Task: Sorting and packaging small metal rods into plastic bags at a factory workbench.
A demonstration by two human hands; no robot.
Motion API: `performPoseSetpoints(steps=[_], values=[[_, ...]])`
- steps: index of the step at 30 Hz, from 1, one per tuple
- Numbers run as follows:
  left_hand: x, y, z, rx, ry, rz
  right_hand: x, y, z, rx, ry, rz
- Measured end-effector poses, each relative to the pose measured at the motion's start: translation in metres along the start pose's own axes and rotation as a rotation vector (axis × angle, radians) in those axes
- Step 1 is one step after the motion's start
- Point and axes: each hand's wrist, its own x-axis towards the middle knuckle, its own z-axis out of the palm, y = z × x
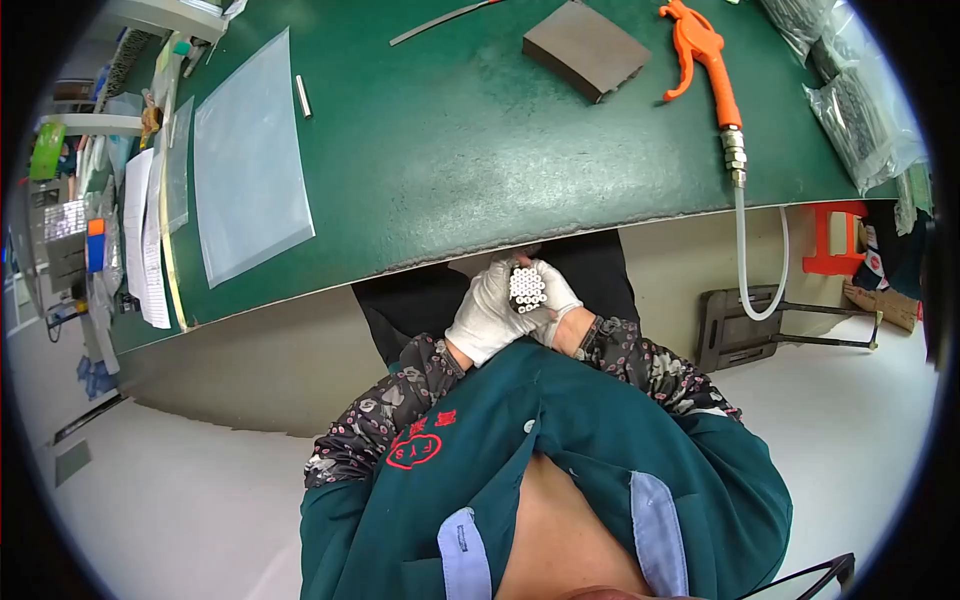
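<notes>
Both of my hands wear white gloves and meet in front of my body, just off the table's near edge. Between them is a bundle of slim metal tubes [527,287], its round, pale ends turned up toward me. My left hand [484,312] wraps the bundle from the left side, fingers closed. From the right, my right hand [558,298] is closed round it as well. The lengths of the tubes are hidden by the gloves. One loose slim metal tube or rod [304,96] lies on the table to the left.
On the green table [450,170] lie a clear plastic bag [250,165], a brown block [586,48], a thin file [440,24] and an orange air blow gun [704,60] whose hose [745,260] hangs off the edge. Filled plastic bags [865,120] sit at right; a dark stool [740,325] stands below.
</notes>
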Motion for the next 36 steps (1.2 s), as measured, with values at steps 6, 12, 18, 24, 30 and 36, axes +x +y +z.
performPoseSetpoints(steps=[6, 12, 18, 24, 30, 36], values=[[0.002, -0.001, -0.001, -0.006, -0.002, -0.051, -0.004, -0.001, 0.003, -0.021, -0.023, -0.01], [0.003, -0.002, -0.003, 0.005, -0.037, -0.092, -0.008, 0.0, 0.01, 0.005, 0.013, -0.006], [0.002, -0.001, -0.006, -0.08, -0.064, -0.163, -0.014, 0.001, 0.018, 0.049, 0.063, -0.019], [0.001, -0.002, -0.005, -0.16, -0.037, 0.003, -0.001, -0.001, -0.002, -0.005, -0.009, -0.023], [-0.002, -0.023, -0.002, -0.046, -0.112, -0.093, -0.004, 0.001, 0.005, 0.034, 0.008, -0.009], [0.002, -0.021, -0.001, -0.125, -0.082, -0.087, -0.007, 0.0, 0.007, 0.05, -0.051, 0.001]])
